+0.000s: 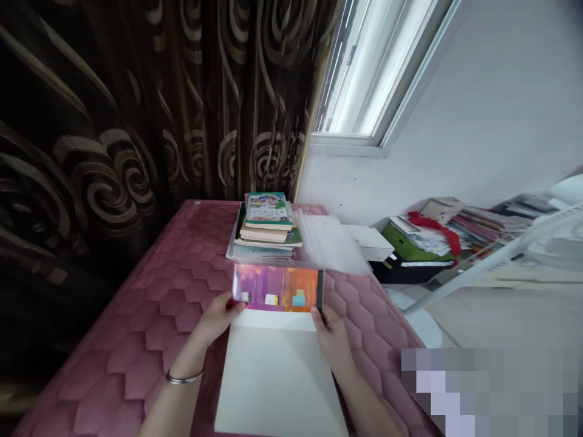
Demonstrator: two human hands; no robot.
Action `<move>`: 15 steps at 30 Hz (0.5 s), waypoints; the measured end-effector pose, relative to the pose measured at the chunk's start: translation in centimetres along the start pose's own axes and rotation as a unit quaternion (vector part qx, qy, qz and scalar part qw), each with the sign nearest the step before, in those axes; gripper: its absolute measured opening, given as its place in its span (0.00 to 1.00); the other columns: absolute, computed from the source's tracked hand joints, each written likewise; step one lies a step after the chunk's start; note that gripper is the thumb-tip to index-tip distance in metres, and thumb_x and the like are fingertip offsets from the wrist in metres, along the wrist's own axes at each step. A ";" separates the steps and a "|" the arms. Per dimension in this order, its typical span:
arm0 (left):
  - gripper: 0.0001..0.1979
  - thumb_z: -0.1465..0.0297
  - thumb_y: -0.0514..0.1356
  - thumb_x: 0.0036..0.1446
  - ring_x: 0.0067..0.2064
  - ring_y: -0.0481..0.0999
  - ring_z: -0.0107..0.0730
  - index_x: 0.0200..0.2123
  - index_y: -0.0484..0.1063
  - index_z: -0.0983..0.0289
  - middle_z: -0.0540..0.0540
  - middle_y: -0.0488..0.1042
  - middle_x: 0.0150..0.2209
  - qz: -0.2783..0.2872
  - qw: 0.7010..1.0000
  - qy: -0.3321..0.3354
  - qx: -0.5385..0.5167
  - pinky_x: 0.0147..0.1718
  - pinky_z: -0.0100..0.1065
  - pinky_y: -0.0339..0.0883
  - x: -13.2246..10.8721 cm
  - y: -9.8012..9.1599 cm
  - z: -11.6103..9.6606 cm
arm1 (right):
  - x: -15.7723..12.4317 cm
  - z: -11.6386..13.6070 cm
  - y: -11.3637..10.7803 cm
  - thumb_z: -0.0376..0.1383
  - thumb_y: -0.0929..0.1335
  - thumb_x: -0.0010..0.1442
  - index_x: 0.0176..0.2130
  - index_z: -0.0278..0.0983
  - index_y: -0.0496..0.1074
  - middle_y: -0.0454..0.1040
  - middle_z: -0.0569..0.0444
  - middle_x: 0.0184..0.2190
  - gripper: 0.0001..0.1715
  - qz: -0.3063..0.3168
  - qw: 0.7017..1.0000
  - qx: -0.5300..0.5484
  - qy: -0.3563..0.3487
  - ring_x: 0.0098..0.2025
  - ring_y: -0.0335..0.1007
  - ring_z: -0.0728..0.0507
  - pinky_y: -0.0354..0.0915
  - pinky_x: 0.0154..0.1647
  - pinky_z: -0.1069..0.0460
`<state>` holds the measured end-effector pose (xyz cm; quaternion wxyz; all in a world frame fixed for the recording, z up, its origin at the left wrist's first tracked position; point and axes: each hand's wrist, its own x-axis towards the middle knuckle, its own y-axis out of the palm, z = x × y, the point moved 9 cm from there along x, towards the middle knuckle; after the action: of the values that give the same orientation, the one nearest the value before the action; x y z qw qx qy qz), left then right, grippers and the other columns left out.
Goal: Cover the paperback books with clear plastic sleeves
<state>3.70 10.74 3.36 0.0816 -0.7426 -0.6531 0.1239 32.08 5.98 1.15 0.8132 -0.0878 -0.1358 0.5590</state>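
Note:
Between my two hands is a book cover [277, 288] in glossy purple and orange, with a dark strip along its right side. Its left edge is gripped by my left hand [223, 315], thumb on top; a metal bangle [184, 379] circles that wrist. My right hand [328, 328] pinches the right edge in the same way, also thumb uppermost. Closer to me lies a large off-white panel [279, 379]; whether it is joined to the cover I cannot tell. Just beyond the cover rises a stack of books [268, 233], topped by a green-bordered book [268, 208].
Clear plastic sleeves [330, 243] lie right of the stack on the pink quilted mattress [182, 309]. A white box [368, 241] and piled papers [423, 233] stand past its right edge. A patterned curtain [218, 91] hangs behind; a white fan [505, 249] is at right.

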 end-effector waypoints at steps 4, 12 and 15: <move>0.21 0.58 0.66 0.40 0.35 0.70 0.35 0.36 0.72 0.66 0.52 0.74 0.32 0.071 0.996 0.004 -0.045 0.34 0.30 0.62 -0.2 1.0 -0.5 | 0.0 0.4 0.1 0.54 0.64 0.55 0.22 0.40 0.56 0.57 0.61 0.18 0.24 0.010 1.000 0.022 -0.001 0.22 0.53 0.49 0.52 0.21 0.54; 0.13 0.59 0.61 0.41 0.27 0.65 0.29 0.23 0.66 0.64 0.47 0.67 0.22 -0.026 1.000 -0.003 -0.005 0.27 0.29 0.57 0.6 0.1 1.0 | 0.3 0.2 0.4 0.55 0.65 0.54 0.25 0.39 0.62 0.63 0.59 0.20 0.23 0.028 0.998 0.056 0.011 0.23 0.57 0.47 0.55 0.23 0.53; 0.13 0.59 0.60 0.42 0.27 0.66 0.30 0.23 0.66 0.63 0.47 0.68 0.22 -0.046 0.999 0.008 0.014 0.28 0.30 0.58 0.8 -0.3 0.9 | 0.6 0.6 0.3 0.57 0.64 0.54 0.23 0.39 0.62 0.64 0.58 0.19 0.25 0.018 1.000 0.010 0.006 0.23 0.58 0.46 0.55 0.23 0.53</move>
<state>3.26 11.53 2.49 0.1032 -0.7119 -0.6837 0.1230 31.84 6.68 1.69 0.8048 -0.0860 -0.1237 0.5741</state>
